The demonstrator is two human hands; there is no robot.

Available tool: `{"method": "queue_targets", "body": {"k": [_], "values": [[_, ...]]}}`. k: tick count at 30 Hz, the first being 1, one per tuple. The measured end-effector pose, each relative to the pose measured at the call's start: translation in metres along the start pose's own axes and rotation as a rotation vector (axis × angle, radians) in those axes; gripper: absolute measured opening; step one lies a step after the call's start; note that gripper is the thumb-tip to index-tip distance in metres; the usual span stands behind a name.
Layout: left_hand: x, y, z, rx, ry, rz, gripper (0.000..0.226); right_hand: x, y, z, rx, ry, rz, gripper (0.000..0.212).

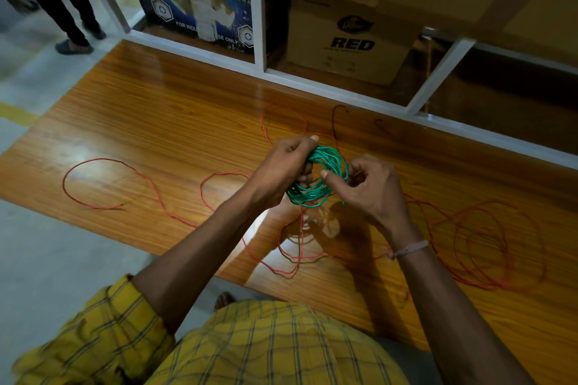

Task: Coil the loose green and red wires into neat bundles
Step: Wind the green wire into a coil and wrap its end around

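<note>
A green wire (pixel 316 187) is wound into a small coil held above the wooden table (pixel 156 122). My left hand (pixel 281 166) grips the coil's left side, fingers curled through it. My right hand (pixel 369 187) pinches strands on the coil's right side with thumb and fingertips. A long red wire (pixel 103 162) lies loose across the table, looping at the left, under my hands, and in a tangle of loops (pixel 481 237) at the right.
A dark wire end (pixel 336 116) curls on the table behind my hands. White shelf frames (pixel 259 19) hold a blue tape box (pixel 194 0) and a cardboard box marked RED (pixel 350 40). A person's legs (pixel 62 3) stand at the far left on the floor.
</note>
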State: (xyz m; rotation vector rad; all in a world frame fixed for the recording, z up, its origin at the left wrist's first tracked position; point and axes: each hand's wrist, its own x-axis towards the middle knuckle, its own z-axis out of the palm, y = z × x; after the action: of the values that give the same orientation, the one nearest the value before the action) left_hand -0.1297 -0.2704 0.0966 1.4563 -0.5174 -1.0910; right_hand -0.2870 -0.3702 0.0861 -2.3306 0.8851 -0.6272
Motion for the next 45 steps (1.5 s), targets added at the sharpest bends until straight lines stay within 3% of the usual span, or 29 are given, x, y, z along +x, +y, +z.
{"method": "queue_targets", "body": {"k": [3, 6, 9, 14, 18, 27, 33, 38, 45], "values": [[0.001, 0.001, 0.004, -0.011, -0.009, -0.022, 0.037, 0.004, 0.003, -0.002, 0.061, -0.007, 0.044, 0.033], [0.002, 0.003, 0.005, -0.062, -0.027, -0.039, 0.033, 0.005, 0.003, -0.004, 0.13, -0.049, -0.032, 0.045], [0.002, 0.006, 0.005, -0.121, -0.07, -0.06, 0.032, 0.005, 0.005, -0.001, 0.175, -0.033, -0.122, 0.037], [0.002, 0.007, 0.001, -0.215, -0.086, -0.087, 0.029, 0.004, 0.008, 0.005, 0.359, -0.008, -0.088, 0.028], [0.005, 0.002, 0.003, -0.261, -0.039, -0.078, 0.036, 0.006, 0.012, 0.006, 0.424, -0.085, -0.072, 0.029], [0.005, -0.001, -0.001, -0.226, -0.044, -0.061, 0.031, 0.016, 0.012, 0.012, 0.078, -0.04, -0.109, 0.024], [0.014, -0.012, 0.009, -0.176, 0.137, -0.004, 0.015, 0.016, 0.01, 0.024, -0.092, 0.0, -0.102, 0.036], [0.014, -0.016, 0.015, -0.134, 0.122, 0.111, 0.015, 0.016, 0.013, 0.022, -0.117, 0.029, -0.103, 0.043], [0.016, -0.028, 0.021, -0.09, 0.115, 0.157, 0.017, 0.017, 0.027, 0.008, 0.012, -0.061, -0.089, 0.032]]}}
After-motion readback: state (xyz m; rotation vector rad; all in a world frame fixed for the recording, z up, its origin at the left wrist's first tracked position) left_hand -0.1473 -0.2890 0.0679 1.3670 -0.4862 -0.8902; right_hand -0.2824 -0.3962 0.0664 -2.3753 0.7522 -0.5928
